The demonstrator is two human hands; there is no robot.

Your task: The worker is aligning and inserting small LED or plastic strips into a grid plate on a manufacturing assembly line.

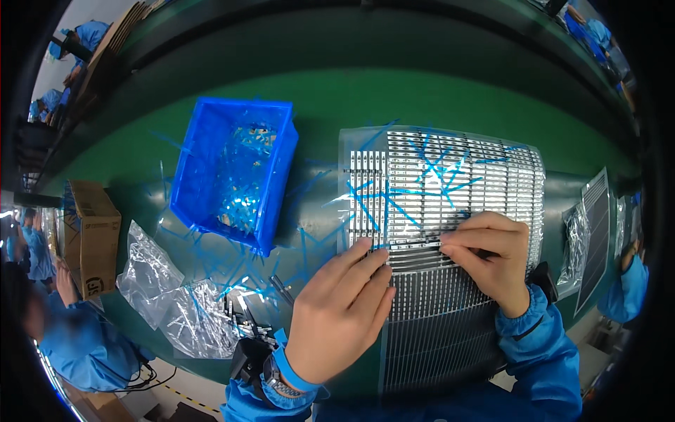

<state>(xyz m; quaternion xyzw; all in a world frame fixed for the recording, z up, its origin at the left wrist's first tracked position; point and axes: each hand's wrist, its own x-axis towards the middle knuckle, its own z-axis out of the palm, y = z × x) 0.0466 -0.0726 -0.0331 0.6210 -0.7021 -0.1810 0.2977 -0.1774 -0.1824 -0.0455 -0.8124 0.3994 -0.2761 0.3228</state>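
Observation:
A large sheet (492, 176) of thin silvery metal strips in rows lies on the green table in front of me. Loose blue film strips (415, 186) lie scattered across its upper part. My left hand (341, 309) rests flat on the sheet's left edge, fingers together, pressing it down. My right hand (489, 257) is curled over the sheet's middle, fingertips pinching at one row; what it pinches is too small to make out.
A blue plastic bin (235, 172) with blue strips inside stands left of the sheet. Clear plastic bags (172, 299) and small metal parts lie at the lower left, beside a cardboard box (95, 235). More sheets (598, 232) sit at the right. People in blue work around.

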